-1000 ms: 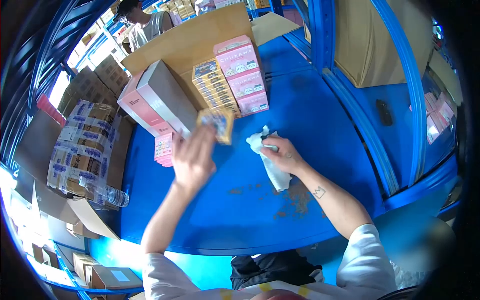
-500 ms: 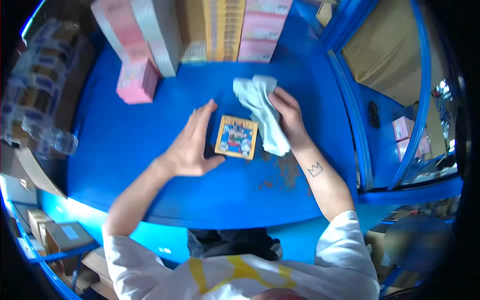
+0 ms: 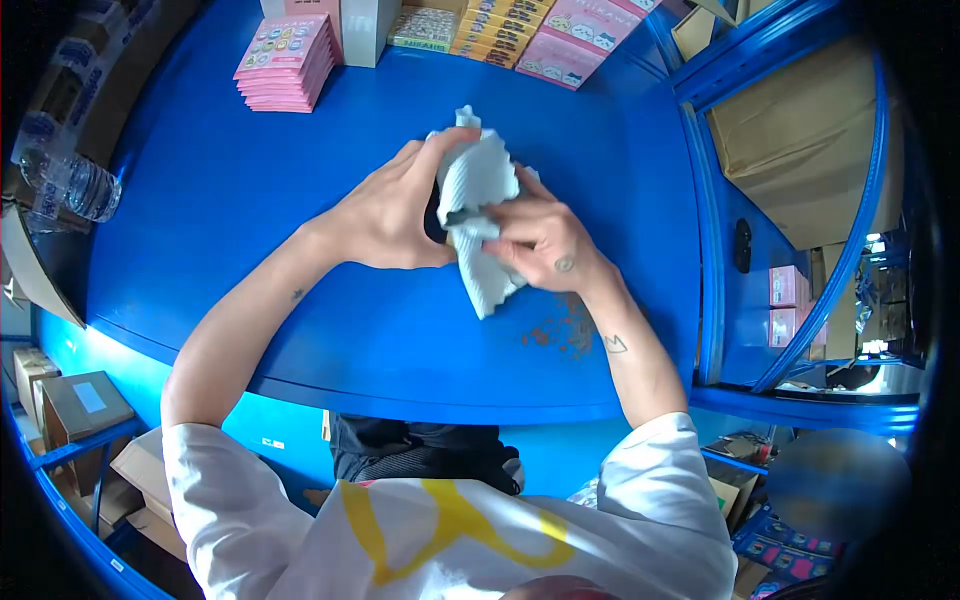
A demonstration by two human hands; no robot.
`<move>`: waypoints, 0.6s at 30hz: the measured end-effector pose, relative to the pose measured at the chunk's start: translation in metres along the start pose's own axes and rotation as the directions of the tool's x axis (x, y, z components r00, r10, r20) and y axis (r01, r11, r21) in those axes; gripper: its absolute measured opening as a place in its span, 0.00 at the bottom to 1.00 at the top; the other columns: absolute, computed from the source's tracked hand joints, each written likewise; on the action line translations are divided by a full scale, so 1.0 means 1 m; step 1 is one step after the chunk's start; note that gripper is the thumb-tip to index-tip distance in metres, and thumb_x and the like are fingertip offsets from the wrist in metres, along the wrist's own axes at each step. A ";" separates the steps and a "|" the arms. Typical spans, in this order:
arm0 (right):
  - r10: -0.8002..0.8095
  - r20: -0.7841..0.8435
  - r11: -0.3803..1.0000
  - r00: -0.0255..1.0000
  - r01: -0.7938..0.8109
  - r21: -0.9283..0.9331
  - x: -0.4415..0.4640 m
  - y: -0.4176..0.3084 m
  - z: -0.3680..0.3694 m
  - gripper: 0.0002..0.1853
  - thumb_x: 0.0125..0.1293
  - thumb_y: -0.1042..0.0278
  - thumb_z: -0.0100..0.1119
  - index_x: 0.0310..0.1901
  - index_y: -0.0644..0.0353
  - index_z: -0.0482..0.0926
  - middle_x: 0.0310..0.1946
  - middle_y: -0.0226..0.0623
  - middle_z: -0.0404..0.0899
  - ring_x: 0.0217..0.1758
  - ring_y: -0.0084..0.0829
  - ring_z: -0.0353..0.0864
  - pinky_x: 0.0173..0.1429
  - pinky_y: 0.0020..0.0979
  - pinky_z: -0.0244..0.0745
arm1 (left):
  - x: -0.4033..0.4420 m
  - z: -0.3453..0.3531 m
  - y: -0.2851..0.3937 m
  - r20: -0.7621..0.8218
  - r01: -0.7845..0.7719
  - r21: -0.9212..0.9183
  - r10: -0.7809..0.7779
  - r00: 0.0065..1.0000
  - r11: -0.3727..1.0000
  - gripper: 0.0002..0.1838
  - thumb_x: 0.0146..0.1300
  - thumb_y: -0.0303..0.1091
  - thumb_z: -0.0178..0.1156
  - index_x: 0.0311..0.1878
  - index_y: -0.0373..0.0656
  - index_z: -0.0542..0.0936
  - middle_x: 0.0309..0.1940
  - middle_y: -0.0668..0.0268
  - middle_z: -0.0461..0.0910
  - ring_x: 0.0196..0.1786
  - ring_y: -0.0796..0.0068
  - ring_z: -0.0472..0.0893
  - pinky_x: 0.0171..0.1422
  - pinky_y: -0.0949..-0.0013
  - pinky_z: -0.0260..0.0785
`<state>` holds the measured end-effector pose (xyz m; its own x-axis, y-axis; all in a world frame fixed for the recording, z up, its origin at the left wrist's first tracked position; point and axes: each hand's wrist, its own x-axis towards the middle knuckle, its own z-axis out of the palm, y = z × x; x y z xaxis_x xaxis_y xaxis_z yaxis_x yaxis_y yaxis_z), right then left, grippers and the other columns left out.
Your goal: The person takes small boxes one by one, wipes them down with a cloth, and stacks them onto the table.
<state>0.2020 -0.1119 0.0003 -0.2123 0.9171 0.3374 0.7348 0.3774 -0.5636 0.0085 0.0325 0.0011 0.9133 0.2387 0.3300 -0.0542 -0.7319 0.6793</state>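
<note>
White cloth [image 3: 482, 175] is between the hands, raised over the bench [image 3: 400, 330], bunched round a dark-edged item [image 3: 433, 215] that it mostly hides; left hand [image 3: 385, 215] grips the item, thumb and forefinger wide at its ends, forefinger tip on the cloth too; right hand [image 3: 545, 235] is closed on a bunch of cloth, blurred, probably rubbing; for good handling: brace the item firmly from the left, press lightly with a flat fold, short strokes one way, turn to a clean patch as it dirties, edges and corners last, no snagging of loose cloth ends; reddish-brown specks [image 3: 560, 335] lie on the bench just nearer the body than the right hand, so item and cloth are best held clear of them.

Labels: pink boxes [image 3: 580, 45], beyond the right hand, carry pale lettering and cartoon faces, brand cut off; yellow boxes [image 3: 500, 25] beside them, print too small; green-edged box [image 3: 422, 28], capitals along its front, can't read surely; pink packets [image 3: 283, 60] beyond the left hand, round pictures, title illegible.
</note>
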 end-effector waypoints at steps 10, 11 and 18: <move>-0.050 -0.025 0.997 0.998 0.048 -0.059 -0.002 -0.019 0.005 0.06 0.56 0.73 0.69 0.37 0.55 0.89 0.48 0.38 0.86 0.53 0.38 0.85 0.75 0.60 0.55 | 0.003 0.004 0.000 -0.051 -0.015 0.032 0.016 0.999 0.999 0.61 0.39 0.31 0.78 0.74 0.47 0.49 0.63 0.51 0.68 0.60 0.49 0.72 0.64 0.50 0.70; -0.025 -0.029 0.996 0.999 0.022 -0.088 0.000 -0.019 0.000 0.06 0.57 0.73 0.69 0.37 0.55 0.89 0.47 0.38 0.86 0.53 0.38 0.85 0.75 0.59 0.55 | 0.005 0.003 0.003 -0.046 0.016 0.032 -0.014 0.999 0.999 0.61 0.39 0.31 0.79 0.75 0.47 0.49 0.62 0.51 0.68 0.60 0.49 0.72 0.64 0.50 0.70; 0.195 -0.281 0.960 0.940 -0.242 -0.143 -0.009 0.026 -0.020 0.05 0.63 0.73 0.64 0.39 0.58 0.87 0.36 0.36 0.87 0.39 0.30 0.85 0.64 0.45 0.73 | 0.003 0.004 0.013 -0.040 0.166 -0.054 -0.168 0.985 0.985 0.59 0.40 0.29 0.79 0.75 0.48 0.51 0.59 0.52 0.69 0.62 0.51 0.70 0.66 0.52 0.69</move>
<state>0.2356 -0.1133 -0.0026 0.1251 0.8992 0.4192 0.8485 0.1220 -0.5149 0.0124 0.0211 0.0079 0.8926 0.3835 0.2369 0.0764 -0.6467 0.7589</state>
